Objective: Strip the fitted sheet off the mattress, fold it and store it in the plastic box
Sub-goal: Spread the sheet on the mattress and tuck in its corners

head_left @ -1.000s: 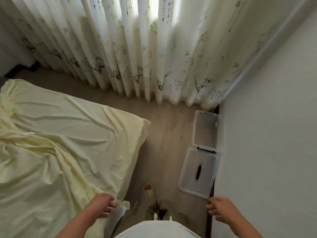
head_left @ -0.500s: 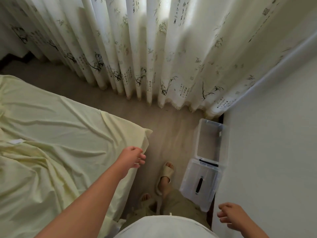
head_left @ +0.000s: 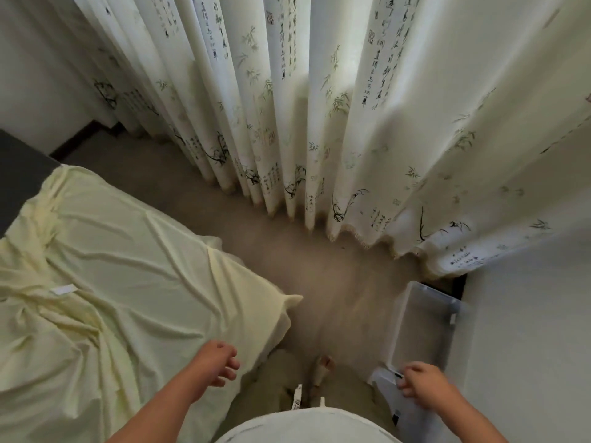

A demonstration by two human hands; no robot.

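I see the left hand (head_left: 217, 362) loosely curled and empty over the near corner of the rumpled pale-yellow fitted sheet (head_left: 128, 282), the right hand (head_left: 422, 383) likewise empty beside the open clear plastic box (head_left: 422, 321).

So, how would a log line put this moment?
fitted sheet: rumpled, not yet stripped | left hand: empty, above sheet | right hand: empty | plastic box: uncovered, on floor
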